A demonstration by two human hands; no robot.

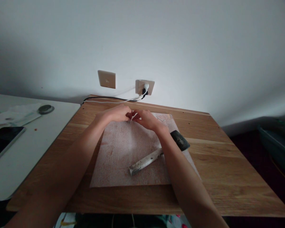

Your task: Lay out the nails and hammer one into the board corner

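Observation:
My left hand (121,113) and my right hand (146,119) meet over the far edge of a reddish-white, worn square board (123,150). The fingers of both are pinched together. A small thin piece shows beneath the left fingertips, too small to name; what the right fingers hold, if anything, is hidden. On the board a mallet lies slanted, with a black head (180,140) and a scuffed pale handle (144,161). My right forearm passes over it and hides where the head joins. Some thin small pieces (161,119) lie just right of my right hand.
The board rests on a wooden table (216,167) against the wall. Behind it, cables run to a wall socket (144,87). A white table (38,142) adjoins at left, carrying a phone (4,141), a round dark lid-like object (46,109) and plastic wrapping (17,114).

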